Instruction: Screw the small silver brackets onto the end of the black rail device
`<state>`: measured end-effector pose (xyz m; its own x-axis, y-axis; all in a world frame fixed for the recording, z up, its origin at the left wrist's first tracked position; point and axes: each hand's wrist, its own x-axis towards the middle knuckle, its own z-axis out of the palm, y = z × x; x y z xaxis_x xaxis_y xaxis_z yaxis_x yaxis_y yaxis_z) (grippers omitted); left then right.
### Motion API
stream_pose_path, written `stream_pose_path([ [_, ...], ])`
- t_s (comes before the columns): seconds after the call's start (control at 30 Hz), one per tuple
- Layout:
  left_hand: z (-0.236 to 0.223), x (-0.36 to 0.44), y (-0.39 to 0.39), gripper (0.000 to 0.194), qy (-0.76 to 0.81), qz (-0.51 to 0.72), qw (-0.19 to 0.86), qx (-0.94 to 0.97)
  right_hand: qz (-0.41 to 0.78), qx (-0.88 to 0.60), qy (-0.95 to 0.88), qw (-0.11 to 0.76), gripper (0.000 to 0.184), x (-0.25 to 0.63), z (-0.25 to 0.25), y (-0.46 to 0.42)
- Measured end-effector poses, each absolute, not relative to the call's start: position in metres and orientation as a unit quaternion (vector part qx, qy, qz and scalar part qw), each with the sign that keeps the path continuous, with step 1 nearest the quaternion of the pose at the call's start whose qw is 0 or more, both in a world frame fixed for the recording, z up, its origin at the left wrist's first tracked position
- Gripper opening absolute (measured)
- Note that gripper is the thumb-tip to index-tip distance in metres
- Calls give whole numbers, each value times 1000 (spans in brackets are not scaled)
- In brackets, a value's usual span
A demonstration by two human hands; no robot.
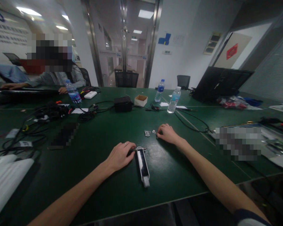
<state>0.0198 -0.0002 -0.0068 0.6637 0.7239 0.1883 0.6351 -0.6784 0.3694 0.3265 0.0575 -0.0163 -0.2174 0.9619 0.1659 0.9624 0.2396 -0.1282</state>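
A long flat device (pixel 143 164) with a dark panel, a white frame and a pale tab at its near end lies on the green table. Across its far end runs a thin metal rod (pixel 143 148). My left hand (pixel 121 156) is closed at the left end of this rod, thumb and fingers pinched on it. Farther off and to the right, my right hand (pixel 168 134) rests on the table with its fingertips pinched together; a small dark thing barely shows under them. Beside those fingertips lie small white rings (pixel 153 131) and a small metal plate (pixel 147 133).
Two water bottles (pixel 174 100) stand beyond my right hand, near an open cardboard box (pixel 141 100) and a black power adapter (pixel 123 104). Tangled cables (pixel 53 111) and a phone-like slab (pixel 64 135) lie left. A co-worker (pixel 58 75) sits across the table.
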Motion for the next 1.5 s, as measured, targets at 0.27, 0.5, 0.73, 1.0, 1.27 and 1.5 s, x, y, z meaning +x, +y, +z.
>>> stream_pose_path([
  [0.27, -9, 19, -1, 29, 376, 216, 120, 893, -28, -578, -794, 187, 10, 317, -5, 47],
  [0.5, -9, 20, -3, 20, 326, 287, 86, 897, 141, -423, -851, 277, 3, 257, 12, 4],
  [0.73, -15, 17, 1, 12, 259, 307, 68, 913, 248, -351, -834, 347, 4, 229, 5, -16],
  [1.0, -12, 17, 0, 13, 242, 324, 56, 913, 257, -360, -814, 378, 4, 230, 1, -15],
  [1.27, -12, 18, -1, 14, 245, 304, 56, 919, 280, -376, -796, 383, 9, 228, 0, -16],
  [1.5, -6, 12, 3, 15, 274, 265, 62, 923, 163, -365, -847, 349, 8, 242, 10, -9],
])
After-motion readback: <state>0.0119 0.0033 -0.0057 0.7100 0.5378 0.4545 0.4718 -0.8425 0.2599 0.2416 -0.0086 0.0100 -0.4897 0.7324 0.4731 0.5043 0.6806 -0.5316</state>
